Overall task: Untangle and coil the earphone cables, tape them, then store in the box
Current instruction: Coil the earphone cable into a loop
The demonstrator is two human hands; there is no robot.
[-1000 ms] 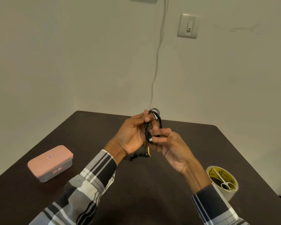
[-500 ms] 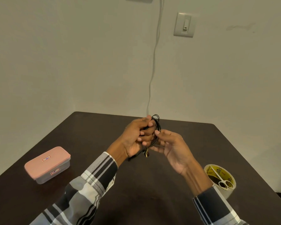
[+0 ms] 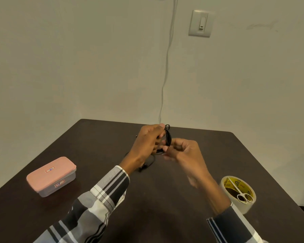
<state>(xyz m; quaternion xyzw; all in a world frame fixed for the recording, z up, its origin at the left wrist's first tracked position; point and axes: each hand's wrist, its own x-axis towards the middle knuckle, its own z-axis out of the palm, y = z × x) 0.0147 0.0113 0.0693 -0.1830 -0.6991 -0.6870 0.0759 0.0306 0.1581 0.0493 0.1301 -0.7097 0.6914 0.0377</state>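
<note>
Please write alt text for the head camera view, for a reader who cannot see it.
A person's left hand and right hand hold a coil of black earphone cable above a dark table. A closed pink-lidded box sits to the left; to the right, small scissors rest on a tape roll.

Before you stands a dark brown table point(image 3: 165, 199) set against the wall. On its left side rests a closed box point(image 3: 51, 177) with a pink lid. Near its right edge lies a roll of tape point(image 3: 239, 194), with small white-handled scissors point(image 3: 241, 193) laid across the roll's top.
</note>
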